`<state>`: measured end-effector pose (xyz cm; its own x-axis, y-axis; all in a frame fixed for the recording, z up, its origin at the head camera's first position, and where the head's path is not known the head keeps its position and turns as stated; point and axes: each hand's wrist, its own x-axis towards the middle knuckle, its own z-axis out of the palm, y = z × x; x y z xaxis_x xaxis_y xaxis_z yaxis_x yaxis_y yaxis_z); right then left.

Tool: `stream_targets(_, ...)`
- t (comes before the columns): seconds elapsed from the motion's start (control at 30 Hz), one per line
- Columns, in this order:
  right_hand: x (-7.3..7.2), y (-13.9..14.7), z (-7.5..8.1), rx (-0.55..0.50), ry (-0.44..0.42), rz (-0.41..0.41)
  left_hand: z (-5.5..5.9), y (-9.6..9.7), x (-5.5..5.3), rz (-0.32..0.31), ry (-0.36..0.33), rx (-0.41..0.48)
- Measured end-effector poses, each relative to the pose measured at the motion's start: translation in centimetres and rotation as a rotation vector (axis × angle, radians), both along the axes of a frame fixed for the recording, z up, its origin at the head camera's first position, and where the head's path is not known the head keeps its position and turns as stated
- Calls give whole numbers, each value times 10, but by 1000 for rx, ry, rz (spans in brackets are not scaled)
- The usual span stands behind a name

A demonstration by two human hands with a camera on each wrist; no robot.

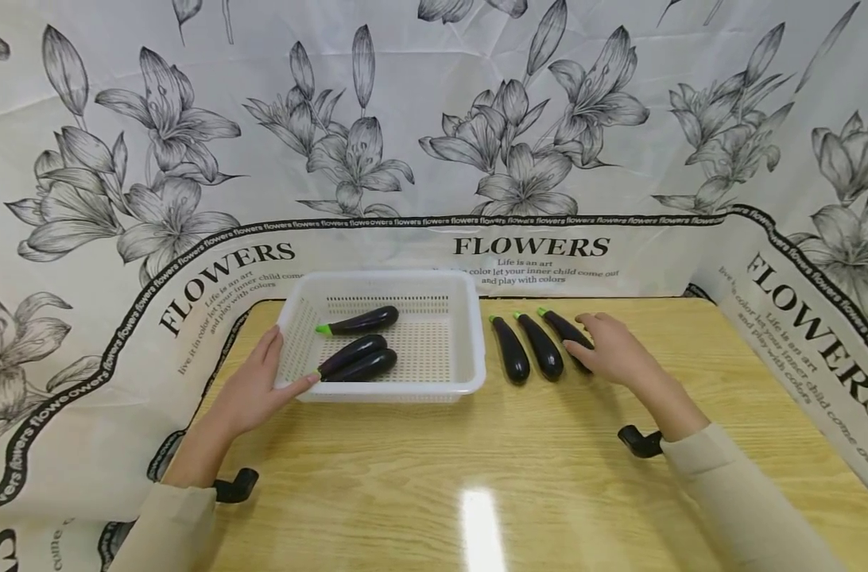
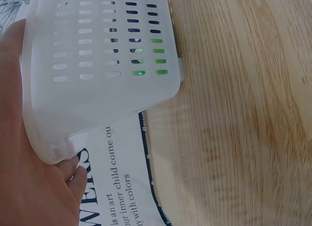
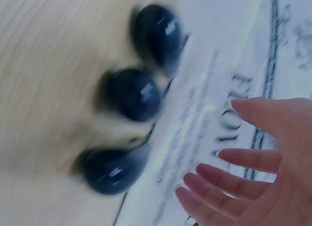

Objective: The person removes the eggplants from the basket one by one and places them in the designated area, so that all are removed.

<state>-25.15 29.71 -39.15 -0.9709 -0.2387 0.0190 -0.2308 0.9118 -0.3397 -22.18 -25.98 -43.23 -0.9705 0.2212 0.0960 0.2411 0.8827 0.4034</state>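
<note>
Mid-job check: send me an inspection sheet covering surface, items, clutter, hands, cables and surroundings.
Surface: wood-grain table, bright glare patch toward the front.
Items: white basket with three eggplants inside; three more eggplants on the table, right of it.
Clutter: nothing seen.
Hands: left hand grips the basket's left side; right hand is at the rightmost eggplant, fingers spread, not gripping.
Cables: nothing seen.
Surroundings: flower-printed white sheeting.

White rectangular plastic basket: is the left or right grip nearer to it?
Left. The left grip holds the basket at its left end; the right grip is apart, to its right, by the rightmost dark purple eggplant.
</note>
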Motion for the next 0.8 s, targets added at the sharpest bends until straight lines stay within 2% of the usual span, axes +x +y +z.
stream_targets(0.27, 14, -46, 17, -162, 101, 200, -2, 2, -1, -4, 13, 2)
stream_targets(0.47, 16, -79, 19, -196, 131, 295, -6, 2, 2, -4, 9, 8)
stream_targets(0.63, 12, -105, 19, -231, 122, 370, -4, 1, 1, -6, 19, -6)
stream_targets(0.8, 8, -128, 15, -252, 56, 430, -3, 0, 2, -1, 18, 1)
